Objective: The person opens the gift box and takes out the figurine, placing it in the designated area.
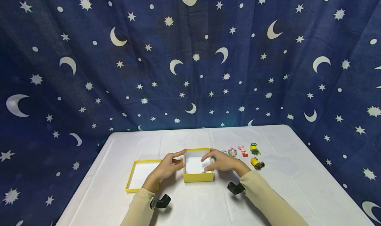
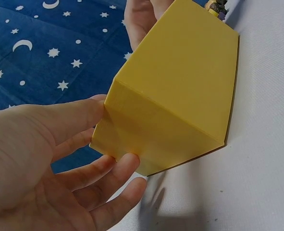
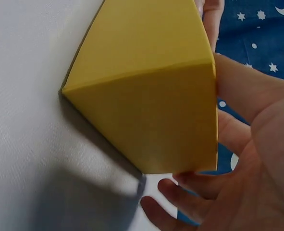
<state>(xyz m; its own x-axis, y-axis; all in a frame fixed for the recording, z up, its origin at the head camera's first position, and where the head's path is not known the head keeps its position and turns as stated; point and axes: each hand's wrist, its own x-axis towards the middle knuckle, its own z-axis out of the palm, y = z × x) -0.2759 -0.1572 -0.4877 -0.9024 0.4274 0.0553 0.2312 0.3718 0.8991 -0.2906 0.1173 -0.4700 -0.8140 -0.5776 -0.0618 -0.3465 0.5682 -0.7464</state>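
Note:
A yellow open-topped box (image 1: 198, 177) with a white inside rests on the white table. My left hand (image 1: 171, 166) holds its left side, thumb at the rim near the front and forefinger reaching to the back left corner. From the left wrist view, the fingertips (image 2: 129, 161) of that hand lie against the side wall. On the right side my right hand (image 1: 221, 160) holds the box, its thumb and forefinger over the rim. The right wrist view shows the thumb (image 3: 235, 72) at the top edge and the other fingers around the far end of the wall.
Left of the box lies a shallow yellow-rimmed lid (image 1: 144, 174), white side up, partly behind my left arm. Small toys stand at the right: a pink-and-green figure (image 1: 232, 151), a pink-and-red figure (image 1: 243, 151), and two yellow figures (image 1: 254, 149). A starry dark blue curtain (image 1: 190, 54) hangs behind.

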